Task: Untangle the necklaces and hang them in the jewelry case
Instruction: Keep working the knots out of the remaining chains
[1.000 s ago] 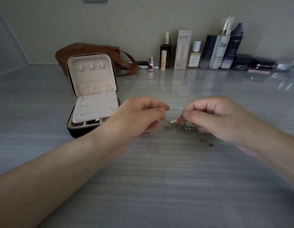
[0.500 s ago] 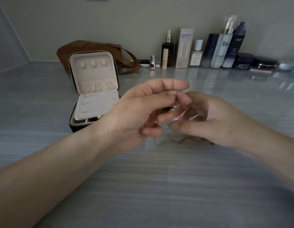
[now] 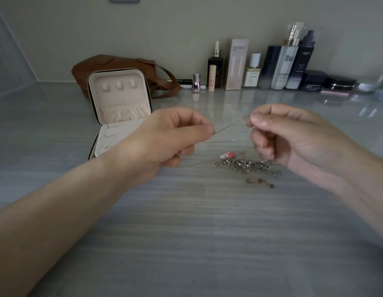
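Note:
A tangled heap of necklaces [image 3: 248,165] lies on the grey table, with a small red and white charm [image 3: 227,155] at its far left edge. My left hand [image 3: 171,138] and my right hand [image 3: 293,133] each pinch one thin chain [image 3: 231,124], held taut in the air between them above the heap. More of that fine chain trails down toward the table. The jewelry case [image 3: 122,103] stands open behind my left hand, its lid upright with three hooks and a gathered pocket.
A brown leather bag [image 3: 113,65] sits behind the case. A row of cosmetic bottles and boxes [image 3: 278,67] lines the back wall. A short piece of rose-coloured chain [image 3: 260,182] lies just in front of the heap.
My hands were bunched together over the heap half a second ago. They have drawn apart and risen, stretching the thin chain between them.

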The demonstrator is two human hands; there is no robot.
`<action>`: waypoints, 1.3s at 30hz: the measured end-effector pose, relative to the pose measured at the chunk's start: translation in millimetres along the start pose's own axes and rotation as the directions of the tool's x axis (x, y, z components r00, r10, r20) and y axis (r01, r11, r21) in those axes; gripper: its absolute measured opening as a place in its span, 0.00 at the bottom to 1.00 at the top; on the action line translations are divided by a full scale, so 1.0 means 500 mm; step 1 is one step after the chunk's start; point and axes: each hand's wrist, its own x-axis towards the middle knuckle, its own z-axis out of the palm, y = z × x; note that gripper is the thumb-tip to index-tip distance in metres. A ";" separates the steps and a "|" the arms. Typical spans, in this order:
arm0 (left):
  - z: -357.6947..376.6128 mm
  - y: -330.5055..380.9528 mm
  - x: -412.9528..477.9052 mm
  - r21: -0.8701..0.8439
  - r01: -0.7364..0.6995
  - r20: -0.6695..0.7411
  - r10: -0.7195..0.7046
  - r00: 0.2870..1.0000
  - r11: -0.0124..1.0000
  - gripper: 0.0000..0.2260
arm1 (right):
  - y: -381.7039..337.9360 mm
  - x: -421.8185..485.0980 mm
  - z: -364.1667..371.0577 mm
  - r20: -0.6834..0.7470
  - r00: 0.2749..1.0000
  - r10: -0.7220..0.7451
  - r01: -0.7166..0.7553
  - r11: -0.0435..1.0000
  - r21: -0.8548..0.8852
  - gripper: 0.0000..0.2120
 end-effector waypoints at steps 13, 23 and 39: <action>0.027 -0.032 -0.009 0.609 -0.345 0.106 0.358 0.928 0.714 0.12 | -0.008 -0.004 0.005 0.039 0.998 -0.043 0.044 0.999 -0.015 0.07; 0.064 -0.004 -0.029 0.345 -0.279 0.126 0.251 0.960 0.896 0.01 | -0.009 -0.008 0.027 0.072 0.996 -0.051 0.048 0.998 0.049 0.06; 0.051 -0.015 -0.020 0.188 -0.100 0.017 0.098 0.995 0.977 0.06 | 0.000 -0.011 0.026 0.021 0.998 0.051 -0.047 0.986 -0.160 0.14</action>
